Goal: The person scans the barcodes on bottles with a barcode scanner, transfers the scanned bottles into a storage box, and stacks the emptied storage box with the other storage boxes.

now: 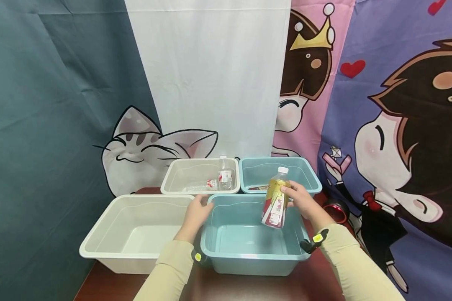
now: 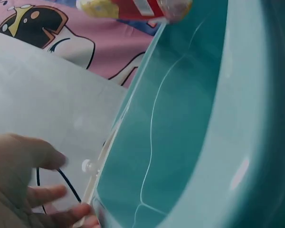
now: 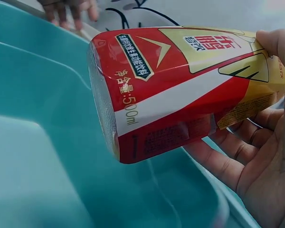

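My right hand grips a plastic drink bottle with a gold and red label and a white cap. The bottle is tilted above the front blue basin, its base toward the basin. In the right wrist view, the thumb and fingers wrap the gold part of the bottle. My left hand hovers by the rims where the front blue basin and the front white basin meet. Its fingers are loosely bent with nothing between them in the left wrist view; whether they touch a rim I cannot tell.
Behind stand a smaller white basin holding one upright clear bottle and one lying clear bottle, and a smaller blue basin with a partly hidden item. A dark round object with a red ring sits right. A printed curtain hangs behind.
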The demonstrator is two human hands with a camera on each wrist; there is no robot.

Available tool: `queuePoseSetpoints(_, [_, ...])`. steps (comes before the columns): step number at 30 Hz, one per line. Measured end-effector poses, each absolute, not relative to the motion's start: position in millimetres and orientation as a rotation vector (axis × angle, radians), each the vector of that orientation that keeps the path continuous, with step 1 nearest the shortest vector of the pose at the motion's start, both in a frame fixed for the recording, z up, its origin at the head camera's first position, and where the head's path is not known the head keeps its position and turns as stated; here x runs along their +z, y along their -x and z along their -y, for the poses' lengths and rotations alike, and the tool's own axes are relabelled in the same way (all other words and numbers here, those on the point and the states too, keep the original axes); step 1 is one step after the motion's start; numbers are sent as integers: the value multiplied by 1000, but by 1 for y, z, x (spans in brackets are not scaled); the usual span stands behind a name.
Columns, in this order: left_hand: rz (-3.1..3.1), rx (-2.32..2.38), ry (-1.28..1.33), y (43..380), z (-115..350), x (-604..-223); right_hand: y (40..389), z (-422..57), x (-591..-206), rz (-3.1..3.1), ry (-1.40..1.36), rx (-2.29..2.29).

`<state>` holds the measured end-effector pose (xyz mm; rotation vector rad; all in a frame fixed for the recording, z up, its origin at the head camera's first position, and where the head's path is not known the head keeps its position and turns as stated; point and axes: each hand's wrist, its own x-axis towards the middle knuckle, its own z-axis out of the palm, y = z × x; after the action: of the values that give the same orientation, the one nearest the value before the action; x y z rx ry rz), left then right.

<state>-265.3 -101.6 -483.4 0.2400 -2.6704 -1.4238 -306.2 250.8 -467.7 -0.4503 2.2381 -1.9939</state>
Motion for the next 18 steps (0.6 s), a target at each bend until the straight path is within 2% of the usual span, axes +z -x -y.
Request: queuePoseSetpoints(18, [2854, -1293, -228, 263, 107, -485, 290, -323, -446, -2322, 298, -2110])
